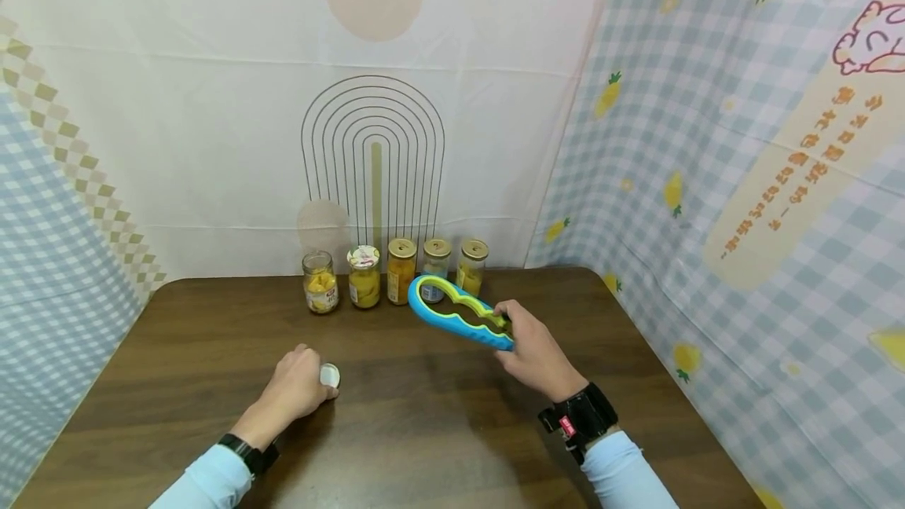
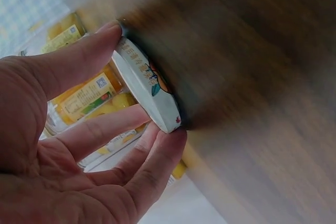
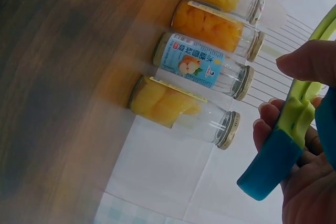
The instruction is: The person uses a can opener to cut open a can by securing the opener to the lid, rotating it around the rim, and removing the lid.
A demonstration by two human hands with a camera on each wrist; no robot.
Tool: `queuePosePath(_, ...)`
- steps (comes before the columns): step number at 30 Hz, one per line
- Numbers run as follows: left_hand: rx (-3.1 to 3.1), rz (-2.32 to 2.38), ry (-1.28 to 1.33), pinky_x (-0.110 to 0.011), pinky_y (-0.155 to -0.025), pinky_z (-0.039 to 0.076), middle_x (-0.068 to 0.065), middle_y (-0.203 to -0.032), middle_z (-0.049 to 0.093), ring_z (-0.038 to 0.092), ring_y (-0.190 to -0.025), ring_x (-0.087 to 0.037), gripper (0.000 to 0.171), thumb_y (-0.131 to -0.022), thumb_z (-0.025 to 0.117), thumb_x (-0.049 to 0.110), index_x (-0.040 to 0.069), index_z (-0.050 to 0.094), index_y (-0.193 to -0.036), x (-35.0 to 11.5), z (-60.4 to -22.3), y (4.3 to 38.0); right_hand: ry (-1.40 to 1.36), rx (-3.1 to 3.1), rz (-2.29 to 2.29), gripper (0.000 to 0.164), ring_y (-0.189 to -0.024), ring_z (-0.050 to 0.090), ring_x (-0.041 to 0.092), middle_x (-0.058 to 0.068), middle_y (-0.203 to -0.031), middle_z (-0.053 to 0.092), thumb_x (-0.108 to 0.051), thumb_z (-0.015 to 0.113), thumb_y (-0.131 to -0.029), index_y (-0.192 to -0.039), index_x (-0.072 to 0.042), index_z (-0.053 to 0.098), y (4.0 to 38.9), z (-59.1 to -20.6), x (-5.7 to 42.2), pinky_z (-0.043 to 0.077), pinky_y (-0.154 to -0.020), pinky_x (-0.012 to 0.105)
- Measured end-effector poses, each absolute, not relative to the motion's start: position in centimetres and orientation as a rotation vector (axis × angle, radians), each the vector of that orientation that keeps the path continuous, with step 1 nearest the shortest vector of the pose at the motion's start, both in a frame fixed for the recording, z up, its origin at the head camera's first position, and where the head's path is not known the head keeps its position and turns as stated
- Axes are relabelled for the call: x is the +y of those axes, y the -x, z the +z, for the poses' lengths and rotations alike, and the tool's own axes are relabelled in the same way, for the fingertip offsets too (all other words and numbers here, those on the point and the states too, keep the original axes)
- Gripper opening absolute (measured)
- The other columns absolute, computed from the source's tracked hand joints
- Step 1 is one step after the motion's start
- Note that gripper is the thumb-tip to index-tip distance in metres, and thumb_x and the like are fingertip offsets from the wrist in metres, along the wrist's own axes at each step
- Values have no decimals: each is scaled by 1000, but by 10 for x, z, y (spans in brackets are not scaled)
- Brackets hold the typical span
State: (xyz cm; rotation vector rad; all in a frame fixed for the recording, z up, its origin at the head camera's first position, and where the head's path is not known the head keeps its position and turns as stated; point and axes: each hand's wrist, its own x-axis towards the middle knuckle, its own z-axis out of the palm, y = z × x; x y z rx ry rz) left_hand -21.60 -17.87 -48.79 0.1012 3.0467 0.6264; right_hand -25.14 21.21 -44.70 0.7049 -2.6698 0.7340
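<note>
In the head view, the left hand (image 1: 295, 383), low and left of centre, pinches one white lid (image 1: 329, 375) in its grip, the gap no wider than the lid; its fingers hide part of the rim. The right hand (image 1: 533, 352), right of centre, closes its grip round one end of one blue-and-green opener (image 1: 452, 324), covering that end. Five jars (image 1: 364, 281) stand in a row at mid-frame: one uncapped, one with a white patterned cap, three with gold caps. The opener overlaps the lower parts of the two rightmost. The bottom edge cuts off the surface (image 1: 382, 446) and both sleeves (image 1: 212, 474).

In the left wrist view, the lid sits at the centre, tilted between thumb and fingertips; its small print is hard to read. The hand hides much of the jars, leaving their number unclear.

In the right wrist view, the right edge crops hand and opener. Three jars show whole; others crowd the top edge, cut off.
</note>
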Motion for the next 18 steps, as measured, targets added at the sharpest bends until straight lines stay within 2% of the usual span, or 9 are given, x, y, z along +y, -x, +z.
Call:
queuePosePath(4,3025,648,-73,-46,-74,54,-16,-93,61,59,-82,-28,38,-79,95,22,-6,73,-95,-178,-488,216,-707,-2665,737,59,-101,64,17,9,-121,68,-2,87,-84,-133,-9,55,252,-449,214,57,-83,37)
queuePosePath(14,3022,605,-42,-48,-75,57,-20,-97,63,60,-82,-30,39,-80,94,23,-6,71,-92,-181,-487,223,-702,-2670,743,58,-101,63,16,6,-120,67,-2,86,-84,-131,-12,55,252,-452,213,58,-86,37)
queuePosePath(18,3010,587,-20,-49,-77,59,-22,-102,64,61,-83,-30,43,-81,93,23,-9,69,-96,-185,-485,229,-706,-2673,743,57,-101,63,15,6,-120,67,-3,87,-84,-131,-12,56,252,-454,212,58,-86,36)
